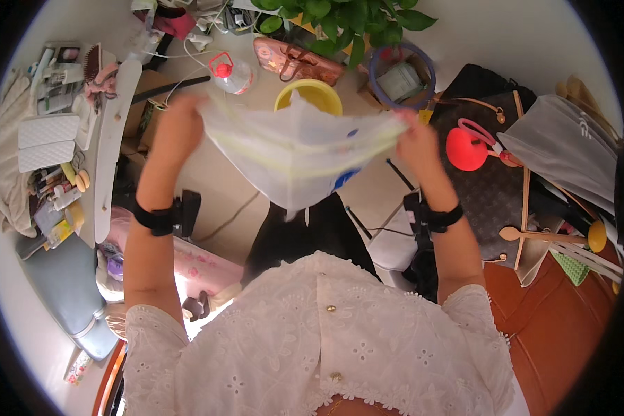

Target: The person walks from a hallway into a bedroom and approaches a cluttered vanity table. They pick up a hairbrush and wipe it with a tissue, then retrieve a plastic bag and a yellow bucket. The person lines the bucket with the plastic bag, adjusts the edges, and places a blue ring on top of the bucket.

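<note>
A thin white plastic bag (291, 156) with blue print is stretched in the air between my hands. My left hand (182, 122), slightly blurred, grips its left upper corner. The opposite corner is pinched in my right hand (413, 135). Beyond the bag, and partly hidden by it, stands a yellow round bin (312, 91) on the floor. A clear plastic bottle (234, 78) with a red cap and handle is past my left hand. Black straps with small devices are on both my wrists.
A brown handbag (299, 60) lies behind the bin, under a leafy green plant (343, 21). At right are a purple-rimmed bin (403, 75), a brown monogram bag (478, 197) and a red round object (466, 149). A white table (117, 119) with toiletries stands left.
</note>
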The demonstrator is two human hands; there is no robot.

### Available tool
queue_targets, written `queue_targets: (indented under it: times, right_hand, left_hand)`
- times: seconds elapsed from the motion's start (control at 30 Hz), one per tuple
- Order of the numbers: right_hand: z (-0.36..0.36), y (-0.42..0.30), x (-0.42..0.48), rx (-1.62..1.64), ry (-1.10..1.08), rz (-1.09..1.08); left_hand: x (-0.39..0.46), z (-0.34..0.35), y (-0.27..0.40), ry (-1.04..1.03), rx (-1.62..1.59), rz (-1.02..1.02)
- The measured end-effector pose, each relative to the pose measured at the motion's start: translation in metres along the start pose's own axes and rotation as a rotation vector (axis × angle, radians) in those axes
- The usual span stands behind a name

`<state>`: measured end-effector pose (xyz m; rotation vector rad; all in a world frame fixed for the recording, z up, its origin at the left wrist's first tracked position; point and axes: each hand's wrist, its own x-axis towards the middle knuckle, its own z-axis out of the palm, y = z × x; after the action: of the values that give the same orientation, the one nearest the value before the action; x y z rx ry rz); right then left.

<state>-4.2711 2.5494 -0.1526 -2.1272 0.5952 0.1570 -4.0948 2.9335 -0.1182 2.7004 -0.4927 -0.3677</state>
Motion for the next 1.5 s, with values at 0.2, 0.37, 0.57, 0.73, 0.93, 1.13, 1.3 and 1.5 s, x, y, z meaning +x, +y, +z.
queue_targets:
  times: [0.2, 0.37, 0.57, 0.73, 0.93, 1.13, 1.3, 1.5]
  right_hand:
    - [0.007, -0.051, -0.014, -0.328, 0.394, -0.615]
    - [0.051, 0.042, -0.053, -0.359, -0.34, -0.047]
    - [0.059, 0.08, -0.037, -0.317, -0.301, 0.162]
    - [0.071, 0.105, 0.016, 0.178, -0.207, 0.559]
    - [0.095, 0.121, 0.084, 0.612, 0.0, 0.685]
    - [0.114, 0.144, 0.14, 0.647, 0.102, 0.573]
    - [0.117, 0.136, 0.133, 0.594, 0.102, 0.516]
    - [0.153, 0.217, 0.03, -0.066, -0.469, 0.385]
  left_hand:
    - [-0.006, -0.04, 0.028, 0.246, -0.124, 0.266]
    - [-0.037, 0.031, -0.04, -0.455, -0.053, 0.119]
    - [-0.024, 0.075, -0.056, -0.55, -0.061, 0.08]
    - [0.013, 0.129, -0.059, -0.504, -0.063, 0.086]
    - [0.079, 0.193, -0.085, -0.354, -0.147, 0.0]
    - [0.123, 0.207, -0.093, -0.19, -0.251, -0.021]
    - [0.099, 0.208, -0.093, -0.292, -0.267, -0.027]
    - [-0.015, 0.211, -0.097, -0.853, -0.172, -0.155]
